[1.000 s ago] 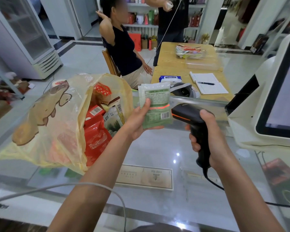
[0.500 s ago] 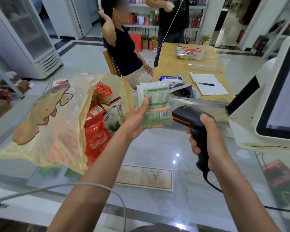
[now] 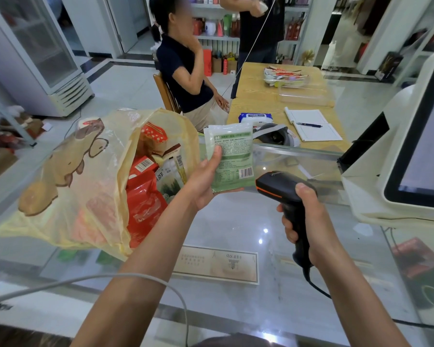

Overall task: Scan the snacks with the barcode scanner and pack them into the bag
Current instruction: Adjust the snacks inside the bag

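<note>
Snack packet (image 3: 232, 156), the green one, is held upright above the glass surface (image 3: 236, 221), pinched in my left hand (image 3: 206, 181) with the thumb on its printed face and the fingers behind. Its barcode (image 3: 246, 173) sits at the lower right corner, turned toward me. My right hand (image 3: 308, 221) is wrapped round the handle of the barcode scanner (image 3: 273, 184), whose nose points up at that corner from just beside it. I judge this to be the scanning step for this packet. I see no scan light on the label and cannot read the till screen (image 3: 424, 146), so I cannot tell whether the code has registered. If it has not, the next move is a small one: tip the scanner's nose a little higher and keep the packet flat to it. Once it reads, the packet goes left into the yellow bag (image 3: 85, 184), which lies slumped on the surface with its mouth gaping toward my left hand and several snacks, among them red packets (image 3: 145, 209), already inside. The film is limp, so I should slide the packet in over the red ones and not drop it at the lip.
</note>
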